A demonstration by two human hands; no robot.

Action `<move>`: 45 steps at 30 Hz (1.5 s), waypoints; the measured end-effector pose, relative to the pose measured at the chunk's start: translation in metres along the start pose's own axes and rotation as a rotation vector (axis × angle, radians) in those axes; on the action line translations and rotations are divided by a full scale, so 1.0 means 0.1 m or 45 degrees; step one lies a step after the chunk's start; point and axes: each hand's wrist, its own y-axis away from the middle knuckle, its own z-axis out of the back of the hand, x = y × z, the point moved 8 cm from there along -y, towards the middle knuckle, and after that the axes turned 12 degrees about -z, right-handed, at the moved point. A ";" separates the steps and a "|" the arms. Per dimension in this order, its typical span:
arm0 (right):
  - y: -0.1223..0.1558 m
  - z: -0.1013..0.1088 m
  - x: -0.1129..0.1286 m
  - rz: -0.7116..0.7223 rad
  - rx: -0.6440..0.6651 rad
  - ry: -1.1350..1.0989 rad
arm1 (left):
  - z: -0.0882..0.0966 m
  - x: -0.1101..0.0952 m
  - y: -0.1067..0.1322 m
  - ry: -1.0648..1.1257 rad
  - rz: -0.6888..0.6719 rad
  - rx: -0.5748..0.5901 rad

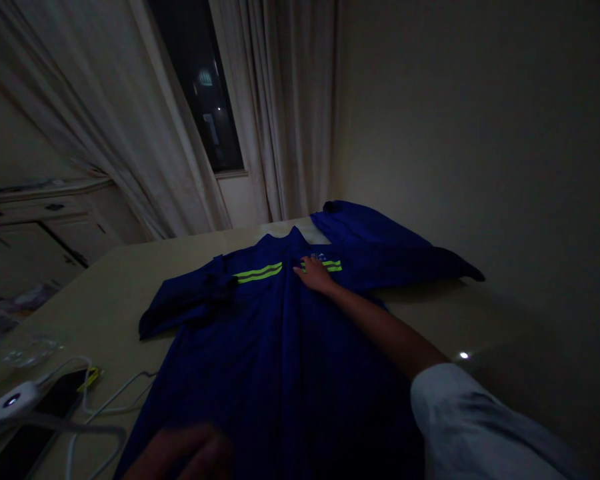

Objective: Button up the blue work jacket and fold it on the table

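A dark blue work jacket [250,347] with yellow-green stripes across the chest lies spread out on the table [120,273]. Its collar points to the far edge, and one sleeve [180,307] is bent in on the left. The other sleeve [410,263] stretches out to the right. My right hand [316,273] rests on the chest by the stripe and a small printed mark, fingers spread, holding nothing. Low in the picture, my left hand [185,453] is over the jacket's lower left part, smeared by motion, so its fingers are unclear.
On the table's left lie a black phone [30,427], a white device with a round button [11,401] and a looping white cable [107,407]. A clear plastic item [33,350] sits behind them. Curtains [290,113] and a cabinet [45,233] stand beyond, a wall [470,133] to the right.
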 end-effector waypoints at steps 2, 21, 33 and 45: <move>0.15 -0.08 0.00 0.030 0.030 0.029 | -0.16 -0.13 -0.49 -0.061 -0.200 0.066; -0.81 -0.29 -0.01 0.268 0.091 0.288 | -0.47 0.07 -3.06 -1.227 -0.479 0.049; -0.74 0.02 0.30 0.523 -0.315 0.391 | -0.38 0.05 -3.51 -1.155 -0.529 0.067; 2.59 0.59 0.24 0.338 0.331 -0.002 | -0.29 -0.31 -3.11 -1.168 -0.641 -0.095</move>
